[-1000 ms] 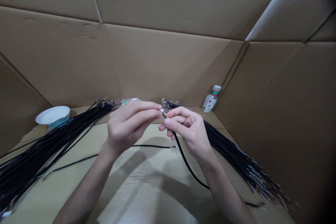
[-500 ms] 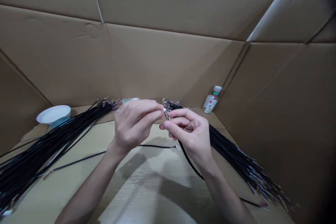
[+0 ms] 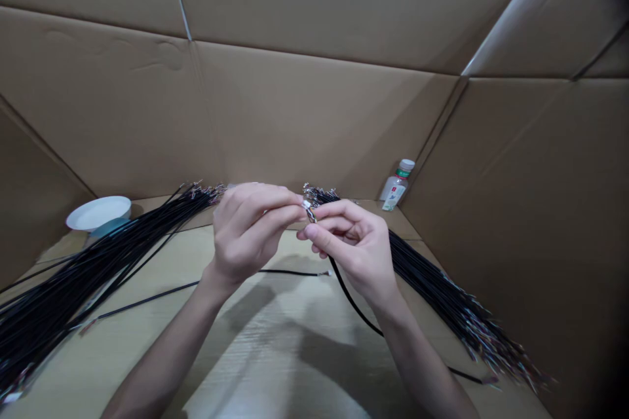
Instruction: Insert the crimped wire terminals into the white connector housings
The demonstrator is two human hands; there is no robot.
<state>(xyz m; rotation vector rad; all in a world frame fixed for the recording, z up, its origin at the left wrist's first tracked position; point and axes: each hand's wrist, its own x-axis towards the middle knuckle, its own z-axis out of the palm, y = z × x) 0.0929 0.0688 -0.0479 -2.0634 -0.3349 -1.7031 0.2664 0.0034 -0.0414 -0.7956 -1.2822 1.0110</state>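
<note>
The white connector is pinched by the left hand, its short coloured wires slanted down rightward to the black cable, which is gripped just beside by the right hand.

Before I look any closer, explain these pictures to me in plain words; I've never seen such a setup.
There is no machine here, just a person's two bare hands. One camera, worn on the head, takes every picture, looking forward and down. The left hand pinches a small white connector; the right hand holds the black cable just behind it, where thin coloured wires show. On the table lies another thin cable, with a cable bundle at left and a second bundle at right. Farther back are a white dish and a bottle.
</note>
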